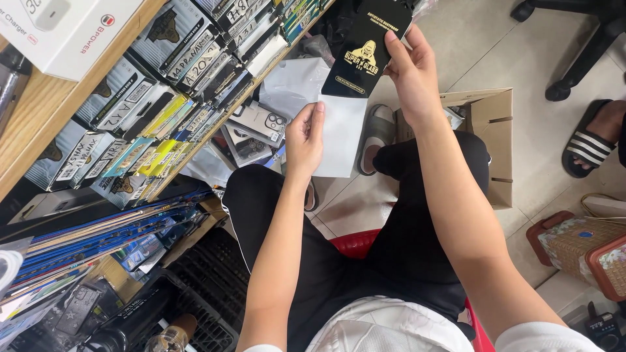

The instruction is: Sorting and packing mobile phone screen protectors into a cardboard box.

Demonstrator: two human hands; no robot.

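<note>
My right hand (409,73) grips a flat black package with gold print (369,49) by its right edge, held up in front of me. A white sleeve (342,135) sticks out of the package's lower end, and my left hand (304,138) pinches the sleeve's left edge with thumb and fingers. Both hands hover above my knees, over the tiled floor. I sit on a red stool (353,242) in black shorts.
Wooden shelves (49,107) at left hold several rows of upright flat packages (153,98). A white box (68,29) lies on the top shelf. An open cardboard box (489,130) stands right of my knee. Another person's sandalled foot (590,143) and woven baskets (580,244) are at right.
</note>
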